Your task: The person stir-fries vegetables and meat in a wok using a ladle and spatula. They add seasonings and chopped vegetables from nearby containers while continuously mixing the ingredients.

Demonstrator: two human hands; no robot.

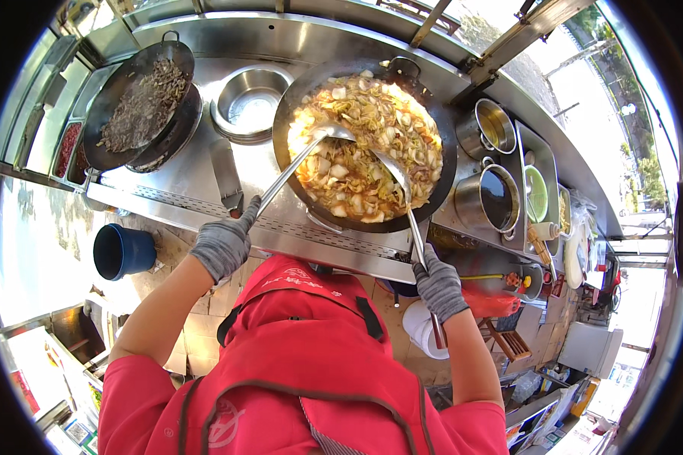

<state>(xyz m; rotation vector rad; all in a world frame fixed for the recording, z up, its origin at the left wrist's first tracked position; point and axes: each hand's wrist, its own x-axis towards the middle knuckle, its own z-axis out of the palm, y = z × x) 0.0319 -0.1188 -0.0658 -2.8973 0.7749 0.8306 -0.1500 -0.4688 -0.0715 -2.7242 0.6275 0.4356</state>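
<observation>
Both my hands wear grey knit gloves. My left hand (226,243) grips the long metal handle of a wok ladle or spatula (334,132), whose head rests among the food on the left of a large wok (280,122). In my right hand (441,287) is the handle of a second metal ladle (394,170), its bowl dipped into the right half of the same wok. Chopped cabbage in brownish sauce (370,108) fills that wok, with bright sunlight on part of it. The parts of the tool heads under the food are hidden.
Left, a tilted wok of minced meat (142,108) sits over another dark pan (173,142). Stacked steel basins (252,102) stand between the woks. Right are a pot of dark liquid (488,199), a pot of yellowish liquid (489,128) and a green bowl (536,193). A blue bucket (124,252) stands below.
</observation>
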